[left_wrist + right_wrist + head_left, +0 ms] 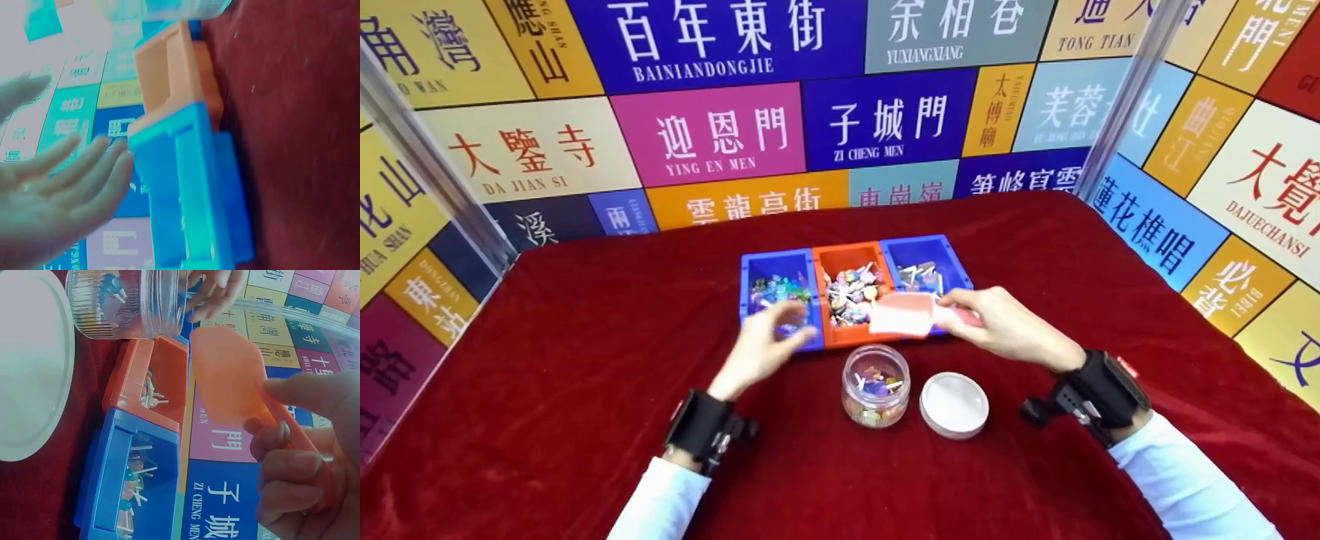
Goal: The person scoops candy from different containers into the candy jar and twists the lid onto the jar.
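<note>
Right fingers (289,464) round a smooth, broad-bladed scoop (228,374); left fingers (112,188) loosely curved.

Smooth plastic scoop (228,377), velvety cloth (577,360)

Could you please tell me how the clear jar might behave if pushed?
The clear jar looks rigid, so it would likely hold its shape. Its roundness suggests it could roll if tipped, and it stands uncovered, so the colourful pieces inside might spill.

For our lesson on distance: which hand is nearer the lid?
Right. The right hand, gripping the scoop, is just beyond the lid; the left hand is farther off, left of the jar.
</note>
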`<action>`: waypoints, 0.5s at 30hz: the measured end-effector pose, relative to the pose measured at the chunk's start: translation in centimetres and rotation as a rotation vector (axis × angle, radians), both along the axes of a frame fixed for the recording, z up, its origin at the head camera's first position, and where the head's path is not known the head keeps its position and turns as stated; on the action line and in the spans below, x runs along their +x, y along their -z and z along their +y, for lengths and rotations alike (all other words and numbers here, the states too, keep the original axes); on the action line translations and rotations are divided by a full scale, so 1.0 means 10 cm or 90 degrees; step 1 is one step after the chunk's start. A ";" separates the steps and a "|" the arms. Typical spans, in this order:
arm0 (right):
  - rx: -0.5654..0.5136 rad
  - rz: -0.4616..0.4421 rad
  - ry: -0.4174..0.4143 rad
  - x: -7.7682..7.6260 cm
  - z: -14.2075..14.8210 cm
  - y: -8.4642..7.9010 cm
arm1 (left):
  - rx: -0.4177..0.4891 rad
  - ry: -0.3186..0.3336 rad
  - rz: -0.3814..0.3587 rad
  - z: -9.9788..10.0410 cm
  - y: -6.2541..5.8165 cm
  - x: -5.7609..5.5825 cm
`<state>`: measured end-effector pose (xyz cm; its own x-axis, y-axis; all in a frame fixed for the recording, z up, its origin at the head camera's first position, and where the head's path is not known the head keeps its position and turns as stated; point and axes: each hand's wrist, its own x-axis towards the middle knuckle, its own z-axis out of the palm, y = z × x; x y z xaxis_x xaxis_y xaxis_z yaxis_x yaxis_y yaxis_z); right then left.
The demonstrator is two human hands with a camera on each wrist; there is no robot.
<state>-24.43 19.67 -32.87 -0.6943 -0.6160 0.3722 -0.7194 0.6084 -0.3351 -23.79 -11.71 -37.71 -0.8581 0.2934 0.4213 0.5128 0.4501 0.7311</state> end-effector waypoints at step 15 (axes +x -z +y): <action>0.100 0.036 0.085 -0.23 -0.39 -0.03 | -0.008 -0.295 0.049 -0.22 0.05 -0.12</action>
<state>-26.76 15.73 -32.53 -0.7546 -0.5736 0.3188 -0.6438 0.7413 -0.1899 -25.03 -13.88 -38.23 -0.8666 -0.1083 0.4870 0.3072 0.6533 0.6920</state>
